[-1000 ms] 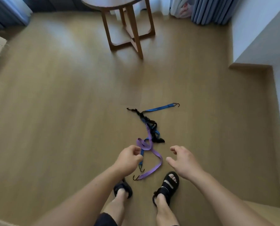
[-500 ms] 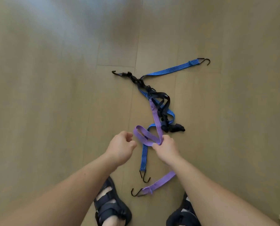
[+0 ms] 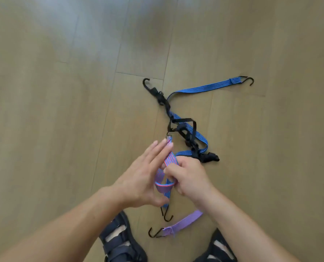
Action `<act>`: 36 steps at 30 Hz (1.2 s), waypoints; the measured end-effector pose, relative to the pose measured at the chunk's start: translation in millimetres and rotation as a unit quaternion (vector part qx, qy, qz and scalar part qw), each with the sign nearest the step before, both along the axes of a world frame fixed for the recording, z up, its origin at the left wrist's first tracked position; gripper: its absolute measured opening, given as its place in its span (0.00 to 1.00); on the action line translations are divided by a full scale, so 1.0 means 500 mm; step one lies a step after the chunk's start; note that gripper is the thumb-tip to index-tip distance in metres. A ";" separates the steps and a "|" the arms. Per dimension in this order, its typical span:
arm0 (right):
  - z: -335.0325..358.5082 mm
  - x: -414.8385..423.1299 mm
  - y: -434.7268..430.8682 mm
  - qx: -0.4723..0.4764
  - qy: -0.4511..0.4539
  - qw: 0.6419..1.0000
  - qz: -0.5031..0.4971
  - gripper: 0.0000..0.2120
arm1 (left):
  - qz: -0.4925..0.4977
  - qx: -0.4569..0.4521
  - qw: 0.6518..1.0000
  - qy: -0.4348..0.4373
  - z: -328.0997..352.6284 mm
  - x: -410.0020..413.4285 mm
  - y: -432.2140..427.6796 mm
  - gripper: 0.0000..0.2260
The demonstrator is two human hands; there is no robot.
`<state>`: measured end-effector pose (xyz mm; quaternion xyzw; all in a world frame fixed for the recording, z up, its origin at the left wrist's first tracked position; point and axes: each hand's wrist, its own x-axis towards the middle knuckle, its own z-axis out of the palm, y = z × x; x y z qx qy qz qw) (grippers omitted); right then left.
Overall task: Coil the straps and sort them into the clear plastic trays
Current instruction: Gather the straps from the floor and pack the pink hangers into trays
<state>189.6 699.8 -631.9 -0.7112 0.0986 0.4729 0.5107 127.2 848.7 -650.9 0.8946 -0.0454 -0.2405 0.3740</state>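
Left hand (image 3: 138,182) lay flat, fingers straight, against the purple strap (image 3: 165,187). Right hand (image 3: 190,176) pinched it mid-length, low over the floor (image 3: 63,129). Probably light, limp, stretchy; grip near the hook (image 3: 154,233). Black strap (image 3: 183,127) and blue strap (image 3: 204,89) were tangled beyond. Purple's far end was hidden; no trays in view.

Soft, even daylight fills the scene, bright but not harsh. Well beyond the straight fingers (image 3: 156,151) of the left hand (image 3: 138,183), a pale bluish-white sheen of glare washes over the wooden floor (image 3: 44,129), and the planks there look smeared and out of focus. Just past those fingers, the blue strap (image 3: 204,89) is fairly crisp and casts only a thin, faint shadow. Behind the fingers, toward the viewer, the forearms look stretched and soft, and floor seams bow with wide-angle distortion.
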 end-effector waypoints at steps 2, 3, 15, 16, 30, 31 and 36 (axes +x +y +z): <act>0.089 0.038 -0.001 0.070 0.059 0.996 0.003 0.10 | 0.037 -0.039 0.996 -0.065 0.040 0.023 0.009 0.43; 0.117 0.059 -0.005 0.094 0.074 0.993 0.013 0.12 | 0.075 -0.067 0.993 -0.069 0.060 0.037 0.013 0.33; -0.199 0.104 -0.061 -0.292 -0.092 0.935 0.177 0.22 | 0.615 -0.240 0.733 0.167 0.016 0.051 0.056 0.10; -0.229 0.097 -0.071 -0.314 -0.099 0.923 0.200 0.23 | 0.592 -0.216 0.752 0.194 -0.005 0.041 0.058 0.11; -0.323 0.046 -0.072 -0.340 -0.097 0.928 0.116 0.09 | 0.574 -0.254 0.722 0.291 -0.080 -0.014 0.010 0.05; -0.284 0.041 -0.071 -0.300 -0.107 0.945 0.077 0.12 | 0.604 -0.258 0.704 0.270 -0.048 -0.005 0.017 0.05; 0.000 0.052 -0.075 -0.131 -0.138 0.980 -0.064 0.11 | 0.626 -0.326 0.675 0.214 0.201 0.059 0.024 0.05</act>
